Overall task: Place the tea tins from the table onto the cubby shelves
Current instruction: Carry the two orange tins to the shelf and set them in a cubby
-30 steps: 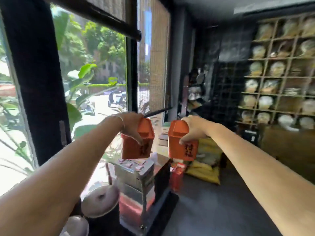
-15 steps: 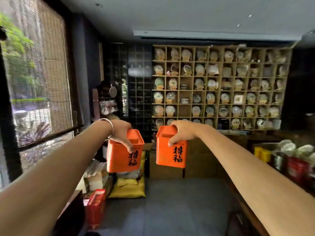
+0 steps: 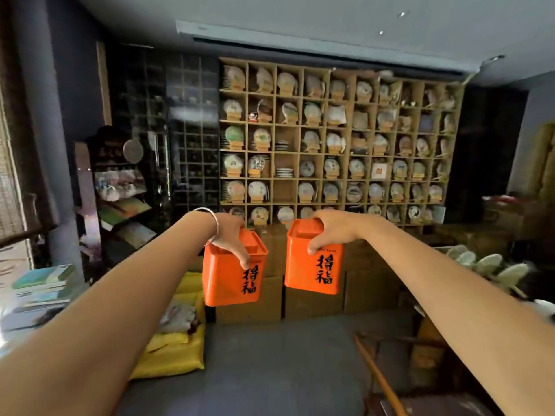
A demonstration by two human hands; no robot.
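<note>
- The left hand (image 3: 231, 235) grips the top of an orange tea tin (image 3: 231, 274), its fingers curled down over the lid and front edge; a silver bangle (image 3: 210, 219) sits on that wrist.
- The right hand (image 3: 332, 231) grips a second orange tin (image 3: 313, 265) the same way, thumb on the front face above the black characters.
- Both tins hang in the air side by side, close but apart, each tilted a little.
- Behind them, well apart, the wooden cubby shelves (image 3: 341, 139) cover the wall; most cubbies hold round wrapped discs on small stands, possibly tea cakes, though blur makes that unsure.
- Cardboard boxes (image 3: 312, 304) are stacked on the floor below the shelves.
- A yellow sack (image 3: 171, 352) lies on the floor at lower left, with stacked books (image 3: 45, 283) near the window.
</note>
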